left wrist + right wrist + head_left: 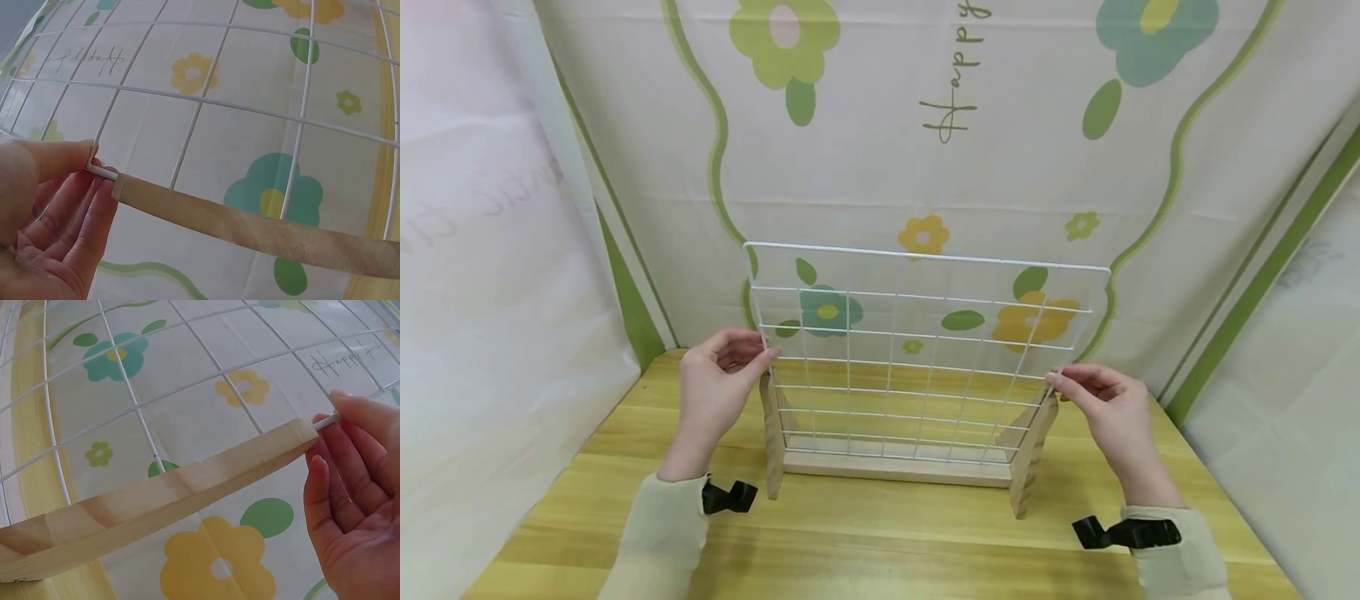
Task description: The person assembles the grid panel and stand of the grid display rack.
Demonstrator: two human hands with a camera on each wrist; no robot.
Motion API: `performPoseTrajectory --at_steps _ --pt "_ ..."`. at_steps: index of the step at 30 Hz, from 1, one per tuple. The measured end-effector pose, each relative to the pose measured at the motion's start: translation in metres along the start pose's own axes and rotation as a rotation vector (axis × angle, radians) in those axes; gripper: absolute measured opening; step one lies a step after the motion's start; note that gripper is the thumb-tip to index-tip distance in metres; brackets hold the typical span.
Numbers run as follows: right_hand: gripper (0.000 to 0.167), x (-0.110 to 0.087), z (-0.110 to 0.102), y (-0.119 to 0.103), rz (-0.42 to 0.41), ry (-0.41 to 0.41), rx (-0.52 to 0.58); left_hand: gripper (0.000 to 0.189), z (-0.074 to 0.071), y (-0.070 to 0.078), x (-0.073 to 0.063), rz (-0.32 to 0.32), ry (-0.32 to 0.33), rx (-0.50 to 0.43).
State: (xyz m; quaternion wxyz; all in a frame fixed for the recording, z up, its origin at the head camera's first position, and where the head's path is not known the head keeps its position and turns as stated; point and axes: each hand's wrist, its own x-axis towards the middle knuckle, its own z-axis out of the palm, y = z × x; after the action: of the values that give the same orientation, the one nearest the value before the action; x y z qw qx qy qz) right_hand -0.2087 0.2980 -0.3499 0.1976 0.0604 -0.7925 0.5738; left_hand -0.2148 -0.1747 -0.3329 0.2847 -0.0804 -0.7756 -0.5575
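Observation:
A white wire grid panel (891, 342) stands upright, leaning slightly back, between the two side pieces of a light wooden stand (895, 468). Its lower edge lies close over the stand's flat base board. My left hand (718, 383) pinches the panel's left edge wire between thumb and fingers, just above the top of the left wooden side piece (187, 211). On the opposite edge, my right hand (1112, 417) pinches the wire in the same way, right above the right side piece (187, 481).
The stand rests on a yellow wood-grain table (880, 550). Behind it hangs a white cloth backdrop (865, 158) printed with flowers, with more cloth on both sides. Black straps with camera mounts (730, 497) sit on both sleeves.

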Motion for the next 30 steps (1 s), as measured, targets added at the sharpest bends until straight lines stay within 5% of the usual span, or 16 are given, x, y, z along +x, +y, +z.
performPoseTrajectory --at_steps 13,18,27,30 --pt "0.025 0.000 -0.003 -0.004 0.014 -0.052 -0.003 0.025 -0.004 -0.001 0.000 -0.003 0.005 -0.025" --pt "0.028 0.002 -0.009 -0.011 0.009 -0.081 0.153 0.028 -0.008 -0.001 0.002 0.022 -0.031 -0.015" --pt "0.030 0.014 -0.033 -0.015 -0.146 -0.091 0.537 0.034 -0.032 -0.010 0.008 0.053 0.028 0.056" --pt "0.033 0.018 -0.044 -0.009 -0.142 -0.049 0.398 0.041 -0.043 -0.021 0.011 0.051 0.008 0.173"
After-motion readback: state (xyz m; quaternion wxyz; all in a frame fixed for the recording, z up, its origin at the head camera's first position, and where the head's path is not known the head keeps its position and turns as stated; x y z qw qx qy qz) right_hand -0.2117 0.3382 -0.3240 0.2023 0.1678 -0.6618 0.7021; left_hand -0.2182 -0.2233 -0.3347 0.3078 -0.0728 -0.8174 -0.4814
